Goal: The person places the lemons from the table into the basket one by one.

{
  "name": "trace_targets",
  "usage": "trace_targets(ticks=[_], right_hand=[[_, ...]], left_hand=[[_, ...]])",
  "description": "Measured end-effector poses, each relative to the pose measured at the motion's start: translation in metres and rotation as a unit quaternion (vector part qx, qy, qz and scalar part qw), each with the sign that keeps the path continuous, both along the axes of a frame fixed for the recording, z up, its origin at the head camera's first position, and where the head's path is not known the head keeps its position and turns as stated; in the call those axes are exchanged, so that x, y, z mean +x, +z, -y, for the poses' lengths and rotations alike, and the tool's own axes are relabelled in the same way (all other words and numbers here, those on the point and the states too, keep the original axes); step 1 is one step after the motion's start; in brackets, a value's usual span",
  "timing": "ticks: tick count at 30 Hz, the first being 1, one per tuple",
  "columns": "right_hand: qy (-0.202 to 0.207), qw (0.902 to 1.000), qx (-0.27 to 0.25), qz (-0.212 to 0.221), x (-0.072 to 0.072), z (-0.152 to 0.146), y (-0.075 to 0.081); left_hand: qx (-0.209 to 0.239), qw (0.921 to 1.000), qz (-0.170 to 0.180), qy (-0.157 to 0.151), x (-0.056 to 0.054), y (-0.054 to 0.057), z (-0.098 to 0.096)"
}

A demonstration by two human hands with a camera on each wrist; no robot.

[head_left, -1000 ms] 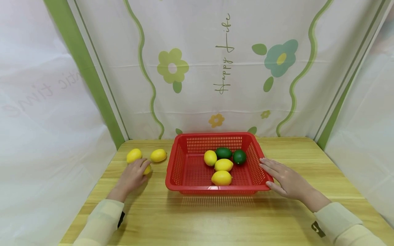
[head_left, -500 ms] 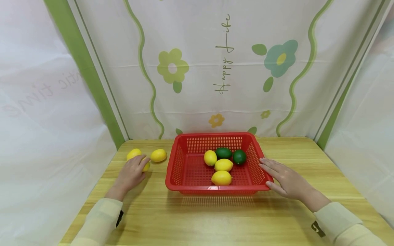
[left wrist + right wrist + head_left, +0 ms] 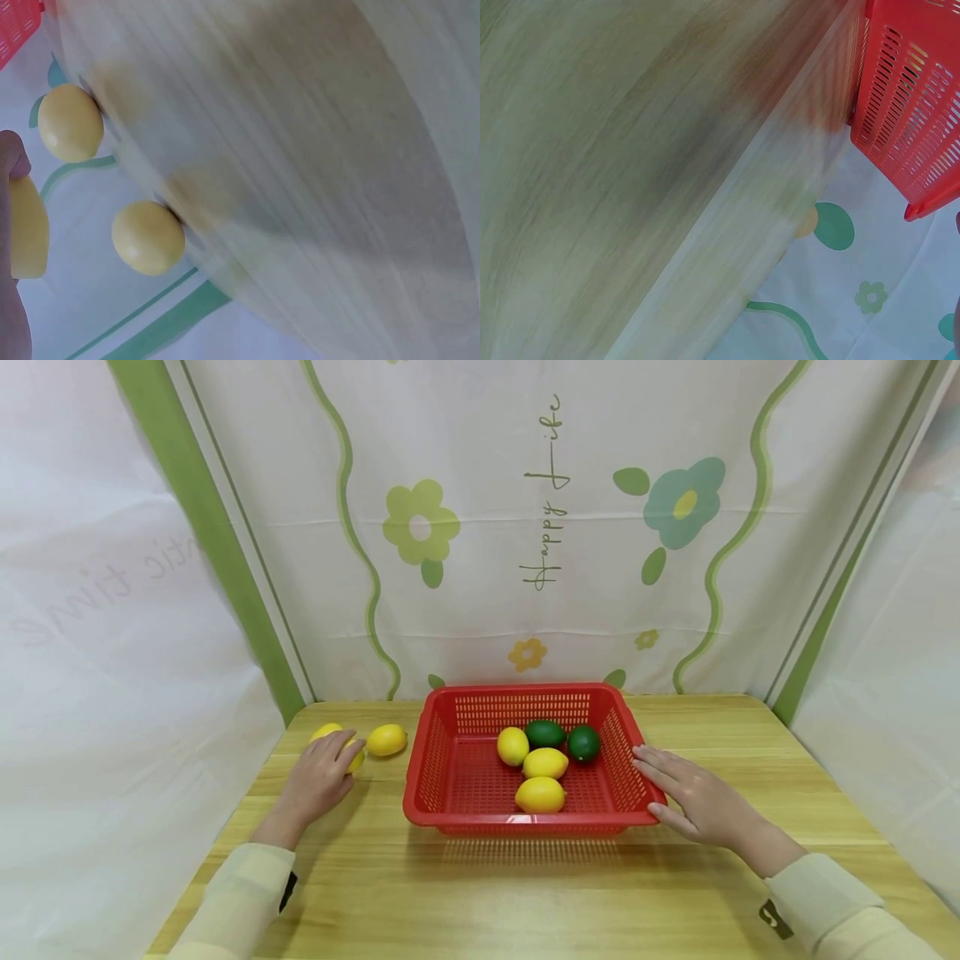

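At the table's left, my left hand [image 3: 315, 781] grips a yellow lemon [image 3: 356, 762] between thumb and fingers; in the left wrist view this lemon [image 3: 28, 232] appears off the table. Just behind the hand lies a second lemon [image 3: 325, 730], partly covered by the fingers. A third lemon [image 3: 387, 740] is to its right. My right hand [image 3: 701, 802] rests on the right rim of the red plastic basket [image 3: 525, 819], fingers fairly straight. Inside the basket are three lemons [image 3: 545, 763] and two dark green lime-shaped fruits [image 3: 583, 742].
The basket stands mid-table on a light wooden tabletop [image 3: 517, 902]. Close behind the table hangs a white curtain [image 3: 480, 568] with printed flowers, and more white sheets [image 3: 97, 693] close off both sides.
My left hand has risen slightly and shifted a little left with the lemon, covering more of the lemon behind it. My right hand and the basket have stayed still.
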State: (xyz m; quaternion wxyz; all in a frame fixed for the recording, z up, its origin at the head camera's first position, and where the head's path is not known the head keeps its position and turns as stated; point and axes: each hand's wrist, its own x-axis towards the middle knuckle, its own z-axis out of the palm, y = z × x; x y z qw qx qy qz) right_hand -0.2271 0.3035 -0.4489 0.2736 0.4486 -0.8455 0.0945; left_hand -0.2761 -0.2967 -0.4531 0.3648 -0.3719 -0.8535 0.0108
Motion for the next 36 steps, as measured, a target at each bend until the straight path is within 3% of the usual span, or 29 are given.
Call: trace_targets(ticks=[36], right_hand=[[0.001,1.0000,0.006,0.002,0.001,0.000,0.002]], left_hand=[[-0.007,0.9989,-0.025,-0.038,-0.001,0.035,-0.027]])
